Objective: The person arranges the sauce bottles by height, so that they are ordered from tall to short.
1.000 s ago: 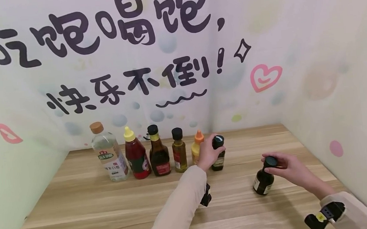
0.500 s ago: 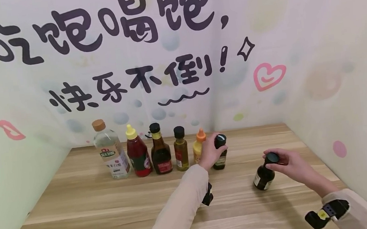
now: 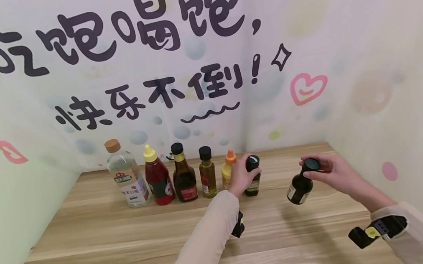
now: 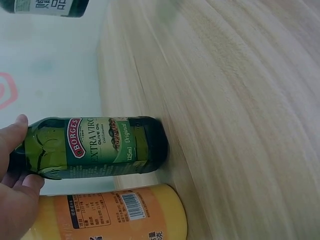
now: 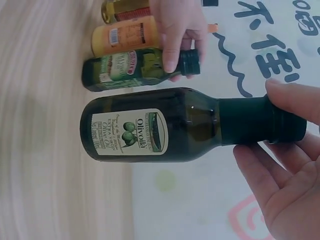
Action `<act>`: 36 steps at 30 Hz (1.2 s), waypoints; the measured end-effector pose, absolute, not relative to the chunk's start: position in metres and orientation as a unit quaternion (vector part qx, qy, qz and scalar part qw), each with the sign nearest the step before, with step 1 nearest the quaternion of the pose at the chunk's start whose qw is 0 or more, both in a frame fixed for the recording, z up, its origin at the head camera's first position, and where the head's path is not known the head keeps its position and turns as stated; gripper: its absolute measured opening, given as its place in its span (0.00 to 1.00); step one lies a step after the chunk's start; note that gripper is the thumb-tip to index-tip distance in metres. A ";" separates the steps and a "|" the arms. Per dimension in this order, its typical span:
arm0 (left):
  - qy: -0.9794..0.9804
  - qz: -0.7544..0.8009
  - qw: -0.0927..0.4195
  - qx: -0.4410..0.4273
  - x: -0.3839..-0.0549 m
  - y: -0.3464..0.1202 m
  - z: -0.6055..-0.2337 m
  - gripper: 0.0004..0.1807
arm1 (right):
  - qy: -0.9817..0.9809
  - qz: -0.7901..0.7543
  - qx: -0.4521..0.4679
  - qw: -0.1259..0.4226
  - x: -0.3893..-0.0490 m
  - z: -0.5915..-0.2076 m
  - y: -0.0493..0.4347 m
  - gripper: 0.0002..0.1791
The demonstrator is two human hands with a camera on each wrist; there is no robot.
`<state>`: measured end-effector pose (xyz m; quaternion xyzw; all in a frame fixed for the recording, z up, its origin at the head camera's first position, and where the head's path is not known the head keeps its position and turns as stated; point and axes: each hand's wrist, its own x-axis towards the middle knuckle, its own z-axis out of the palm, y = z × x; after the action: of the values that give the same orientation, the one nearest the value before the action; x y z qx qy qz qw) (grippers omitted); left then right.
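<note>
My left hand (image 3: 240, 174) grips the neck of a green Borges olive oil bottle (image 4: 100, 147), which stands upright on the table at the right end of a row. A yellow squeeze bottle with an orange tip (image 3: 227, 170) is right beside it, partly behind the hand. With thumb and fingers, my right hand (image 3: 332, 174) pinches the dark green cap of an Olivoila olive oil bottle (image 5: 145, 125). This dark bottle hangs slightly tilted above the table, its shadow below it, to the right of the Borges bottle.
Along the back of the wooden table (image 3: 131, 248), leftward, stand a small oil bottle (image 3: 208, 176), a brown sauce bottle (image 3: 184, 180), a red squeeze bottle (image 3: 159, 182) and a tall clear vinegar bottle (image 3: 127, 177). A printed cloth (image 3: 270, 114) hangs behind.
My right hand has raised the Olivoila bottle off the table and carried it farther back. The left hand stays on the Borges bottle, which has not moved.
</note>
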<state>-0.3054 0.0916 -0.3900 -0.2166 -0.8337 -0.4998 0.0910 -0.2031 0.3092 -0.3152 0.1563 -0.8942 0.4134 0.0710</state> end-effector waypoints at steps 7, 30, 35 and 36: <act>-0.834 -0.498 0.086 -0.224 -0.303 0.090 -0.388 0.20 | -0.904 0.403 0.123 0.069 -0.216 -0.316 0.306 0.24; -0.844 -0.485 0.080 -0.216 -0.303 0.091 -0.391 0.22 | -0.896 0.432 0.085 0.050 -0.274 -0.352 0.284 0.24; -0.843 -0.485 0.079 -0.221 -0.305 0.090 -0.392 0.23 | -0.893 0.439 0.086 0.050 -0.281 -0.360 0.277 0.24; -0.843 -0.484 0.081 -0.221 -0.305 0.090 -0.392 0.23 | -0.892 0.442 0.087 0.047 -0.282 -0.361 0.275 0.24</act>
<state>-0.3051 0.0902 -0.3920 -0.2211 -0.8427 -0.4842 0.0808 -0.2822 0.2755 -0.3614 0.0866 -0.8916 0.4420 0.0471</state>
